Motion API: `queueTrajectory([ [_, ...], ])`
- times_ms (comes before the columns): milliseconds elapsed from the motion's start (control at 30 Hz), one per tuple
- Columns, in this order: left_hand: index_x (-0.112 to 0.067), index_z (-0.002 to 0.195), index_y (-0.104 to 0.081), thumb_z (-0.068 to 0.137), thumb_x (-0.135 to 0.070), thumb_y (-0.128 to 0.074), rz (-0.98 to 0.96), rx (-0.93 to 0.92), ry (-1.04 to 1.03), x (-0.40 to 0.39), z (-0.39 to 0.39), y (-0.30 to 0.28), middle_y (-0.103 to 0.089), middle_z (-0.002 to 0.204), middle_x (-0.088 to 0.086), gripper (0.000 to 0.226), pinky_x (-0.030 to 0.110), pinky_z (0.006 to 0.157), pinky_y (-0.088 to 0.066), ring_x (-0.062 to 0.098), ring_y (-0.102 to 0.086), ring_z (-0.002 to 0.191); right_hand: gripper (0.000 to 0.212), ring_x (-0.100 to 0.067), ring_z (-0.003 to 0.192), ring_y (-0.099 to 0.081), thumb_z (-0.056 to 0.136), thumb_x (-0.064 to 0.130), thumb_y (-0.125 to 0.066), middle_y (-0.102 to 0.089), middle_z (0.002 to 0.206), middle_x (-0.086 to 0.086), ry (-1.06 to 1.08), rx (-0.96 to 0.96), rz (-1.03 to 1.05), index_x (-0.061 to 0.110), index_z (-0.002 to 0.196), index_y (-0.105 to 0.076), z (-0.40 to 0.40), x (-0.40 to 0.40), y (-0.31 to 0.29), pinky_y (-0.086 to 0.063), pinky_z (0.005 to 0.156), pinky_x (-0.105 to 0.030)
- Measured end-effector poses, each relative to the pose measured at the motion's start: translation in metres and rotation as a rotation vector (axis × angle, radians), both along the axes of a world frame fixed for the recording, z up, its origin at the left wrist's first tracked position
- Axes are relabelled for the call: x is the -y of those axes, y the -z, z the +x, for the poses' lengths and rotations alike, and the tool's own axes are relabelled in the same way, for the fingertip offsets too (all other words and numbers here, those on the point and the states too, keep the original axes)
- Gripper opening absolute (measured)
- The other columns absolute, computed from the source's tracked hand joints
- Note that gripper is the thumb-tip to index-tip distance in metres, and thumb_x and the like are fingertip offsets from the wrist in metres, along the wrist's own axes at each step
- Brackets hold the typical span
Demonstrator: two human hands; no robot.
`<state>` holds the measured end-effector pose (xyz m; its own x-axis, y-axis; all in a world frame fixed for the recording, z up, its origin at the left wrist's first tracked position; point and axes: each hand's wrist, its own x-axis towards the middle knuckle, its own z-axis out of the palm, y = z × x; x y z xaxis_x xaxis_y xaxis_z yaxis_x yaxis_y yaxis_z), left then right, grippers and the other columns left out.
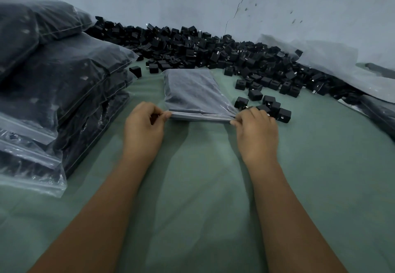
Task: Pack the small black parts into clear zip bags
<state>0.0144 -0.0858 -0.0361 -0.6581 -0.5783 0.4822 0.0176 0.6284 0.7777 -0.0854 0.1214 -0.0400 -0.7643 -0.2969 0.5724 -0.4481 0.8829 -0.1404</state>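
A clear zip bag [192,93] filled with small black parts lies flat on the green cloth in the middle. My left hand [145,127] pinches the left end of its zip strip. My right hand [256,131] pinches the right end of the same strip. The strip is stretched straight between the two hands. A long heap of loose black parts [213,48] runs along the wall behind the bag, and a few more loose ones [269,104] sit just beyond my right hand.
Several filled bags are stacked in a pile [53,84] at the left. Empty clear bags [333,67] lean against the wall at the right, above another filled bag [378,110]. The green cloth [198,187] spreads between my forearms.
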Motion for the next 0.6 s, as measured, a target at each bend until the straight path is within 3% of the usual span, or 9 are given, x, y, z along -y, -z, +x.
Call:
queueTrajectory([
  [133,-0.008,0.073,-0.056,0.090,-0.018,-0.068,-0.022,-0.020,-0.009,-0.001,0.001,0.002,-0.055,0.074,0.004,0.023,0.035,0.067,-0.047,0.022,-0.056,0.070,0.024,-0.021,0.100,-0.048,0.097,0.036,-0.049,-0.058,0.102,0.000,0.098,0.073,0.005,0.016,0.104,-0.062,-0.003,-0.008,0.001,-0.027,0.083,-0.031],
  [267,-0.011,0.074,-0.052,0.093,-0.021,-0.064,-0.021,0.017,-0.053,-0.002,-0.001,0.002,-0.049,0.073,-0.004,0.025,0.015,0.060,-0.034,0.002,-0.049,0.068,0.021,-0.022,0.100,-0.050,0.099,0.030,-0.047,-0.058,0.102,0.000,0.099,0.148,-0.005,0.015,0.104,-0.061,0.001,-0.003,-0.001,-0.031,0.082,-0.033],
  [300,-0.012,0.075,-0.051,0.094,-0.022,-0.062,0.014,0.045,-0.074,-0.001,-0.002,0.003,-0.049,0.073,-0.005,0.024,0.017,0.060,-0.034,0.003,-0.048,0.068,0.017,-0.023,0.098,-0.052,0.098,0.028,-0.049,-0.058,0.099,0.000,0.053,0.178,-0.061,0.016,0.101,-0.061,0.003,-0.002,-0.001,-0.033,0.080,-0.033],
  [367,-0.010,0.080,-0.048,0.098,-0.023,-0.056,0.154,0.094,-0.113,0.002,-0.002,0.003,-0.053,0.073,0.002,0.023,0.032,0.063,-0.039,0.021,-0.052,0.071,0.012,-0.021,0.094,-0.055,0.096,0.024,-0.051,-0.057,0.093,0.004,-0.112,0.306,-0.335,0.017,0.094,-0.061,0.007,-0.001,-0.002,-0.038,0.075,-0.029],
  [433,-0.008,0.084,-0.046,0.100,-0.021,-0.051,0.235,0.102,-0.142,0.004,0.000,0.002,-0.054,0.071,0.005,0.021,0.038,0.063,-0.039,0.031,-0.052,0.071,0.016,-0.012,0.102,-0.057,0.097,0.030,-0.049,-0.060,0.101,0.012,-0.246,0.518,-0.660,0.025,0.106,-0.062,0.018,0.004,-0.006,-0.039,0.078,-0.021],
  [467,-0.009,0.084,-0.045,0.100,-0.020,-0.050,0.230,0.096,-0.157,0.004,0.002,0.001,-0.053,0.071,0.004,0.020,0.038,0.062,-0.037,0.030,-0.050,0.070,0.024,-0.009,0.108,-0.055,0.097,0.037,-0.048,-0.060,0.109,0.015,-0.274,0.603,-0.711,0.030,0.117,-0.059,0.024,0.009,-0.007,-0.040,0.084,-0.020],
  [533,-0.012,0.083,-0.042,0.101,-0.020,-0.049,0.217,0.077,-0.196,0.003,0.008,0.001,-0.051,0.072,0.001,0.021,0.035,0.058,-0.033,0.023,-0.045,0.066,0.039,-0.011,0.119,-0.051,0.095,0.047,-0.045,-0.059,0.124,0.011,-0.288,0.675,-0.612,0.034,0.132,-0.051,0.033,0.020,-0.004,-0.040,0.101,-0.030],
  [600,-0.013,0.083,-0.042,0.101,-0.022,-0.048,0.241,0.029,-0.288,0.004,0.015,0.002,-0.052,0.074,0.000,0.021,0.035,0.057,-0.030,0.020,-0.045,0.066,0.044,-0.017,0.123,-0.050,0.095,0.046,-0.046,-0.060,0.129,0.006,-0.305,0.627,-0.483,0.031,0.136,-0.049,0.043,0.033,-0.003,-0.037,0.108,-0.038],
])
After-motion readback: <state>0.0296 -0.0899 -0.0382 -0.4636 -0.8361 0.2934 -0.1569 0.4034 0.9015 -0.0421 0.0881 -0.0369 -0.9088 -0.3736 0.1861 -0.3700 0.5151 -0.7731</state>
